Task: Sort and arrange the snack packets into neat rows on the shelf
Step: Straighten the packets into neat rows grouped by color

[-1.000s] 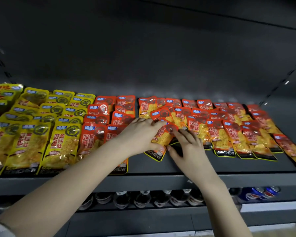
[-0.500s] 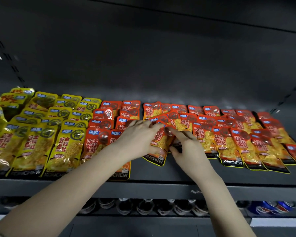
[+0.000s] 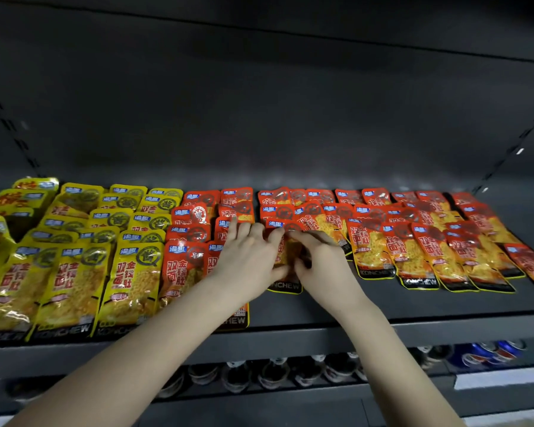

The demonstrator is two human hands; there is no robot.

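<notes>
Rows of snack packets lie flat on a dark grey shelf (image 3: 336,306). Yellow packets (image 3: 127,272) fill the left part, red packets (image 3: 420,254) the middle and right. Both hands meet over one red packet (image 3: 285,286) in the middle, whose black bottom edge shows below them. My left hand (image 3: 247,260) presses on its left side with fingers spread. My right hand (image 3: 324,263) grips its right side, thumb curled toward the packet. Most of that packet is hidden under my hands.
The shelf's front lip (image 3: 290,337) runs below the packets. Underneath, a lower shelf holds dark bottles (image 3: 269,374) and blue cans (image 3: 487,355). The dark back wall (image 3: 259,103) rises behind the rows. The red rows at right overlap unevenly.
My hands have slid the held red packet slightly back and closed tighter over it. The camera view has tilted, so the shelf sits lower in the frame.
</notes>
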